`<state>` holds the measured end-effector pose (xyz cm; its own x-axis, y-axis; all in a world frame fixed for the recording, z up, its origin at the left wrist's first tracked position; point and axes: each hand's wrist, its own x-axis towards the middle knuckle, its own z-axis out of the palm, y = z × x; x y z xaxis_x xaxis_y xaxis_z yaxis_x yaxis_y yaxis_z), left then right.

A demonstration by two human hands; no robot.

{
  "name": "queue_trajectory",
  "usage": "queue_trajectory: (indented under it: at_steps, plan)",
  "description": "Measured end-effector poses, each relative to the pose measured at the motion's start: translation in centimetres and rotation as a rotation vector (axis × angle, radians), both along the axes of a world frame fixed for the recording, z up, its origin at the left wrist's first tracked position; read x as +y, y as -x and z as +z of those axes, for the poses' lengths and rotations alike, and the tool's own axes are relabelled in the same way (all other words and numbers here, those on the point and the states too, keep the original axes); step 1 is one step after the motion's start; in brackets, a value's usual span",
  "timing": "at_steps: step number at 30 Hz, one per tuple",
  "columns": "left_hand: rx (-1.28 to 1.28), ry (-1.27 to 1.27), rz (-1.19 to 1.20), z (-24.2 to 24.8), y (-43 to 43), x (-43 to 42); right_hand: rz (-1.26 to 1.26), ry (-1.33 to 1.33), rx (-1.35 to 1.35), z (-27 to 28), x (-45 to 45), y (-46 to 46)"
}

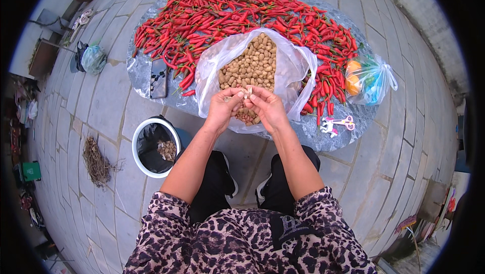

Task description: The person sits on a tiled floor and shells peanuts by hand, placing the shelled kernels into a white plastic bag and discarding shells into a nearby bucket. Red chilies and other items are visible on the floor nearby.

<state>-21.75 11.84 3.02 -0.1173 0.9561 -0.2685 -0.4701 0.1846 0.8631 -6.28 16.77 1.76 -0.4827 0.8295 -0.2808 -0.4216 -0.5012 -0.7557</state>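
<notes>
My left hand (225,106) and my right hand (266,106) meet over an opened white plastic bag (291,59). Between the fingertips of both hands is a cracked peanut shell (247,92), its pale inside showing. Unshelled peanuts (252,63) fill the far part of the bag. Below my fingers, at the near part of the bag, reddish shelled kernels (246,115) lie among some more peanuts. The bag rests at the near edge of an oval grey stone table (146,77), and red chili peppers (219,14) are spread around its far side and both flanks.
A phone (158,78) lies left of the bag. At right are a tied plastic bag with orange fruit (353,80) and pink-handled scissors (343,122). A black-lined bucket (140,149) holding empty shells stands on the paving by my left arm, beside a bundle of dry roots (95,162).
</notes>
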Motion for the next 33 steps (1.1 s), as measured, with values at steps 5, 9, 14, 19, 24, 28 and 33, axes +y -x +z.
queue_trajectory:
  at_steps: [5,9,14,19,24,28,33]
  plan:
    - [-0.029,0.052,-0.002,0.1,-0.1,0.0,-0.034,0.049,0.013,-1.4,0.3,-0.2]
    - [0.526,-0.172,0.05,-0.9,-0.6,0.5,-0.036,0.053,-0.048,-2.8,0.6,-0.5]
    - [0.462,-0.078,0.088,-1.2,-0.3,0.5,-0.063,0.196,0.043,-1.7,0.5,-0.4]
    - [0.047,0.035,0.079,-0.4,0.9,0.3,-0.018,0.18,0.048,-0.9,0.5,-0.5]
    - [-0.426,-0.044,0.126,0.9,1.7,0.6,0.041,0.076,-0.022,-2.6,0.8,-2.2]
    - [-0.405,-0.033,0.142,0.8,2.3,0.5,0.078,0.118,0.059,4.0,-3.7,-1.9]
    - [0.088,0.058,0.057,-0.5,1.9,0.5,0.36,0.248,0.379,13.8,-11.1,-2.5]
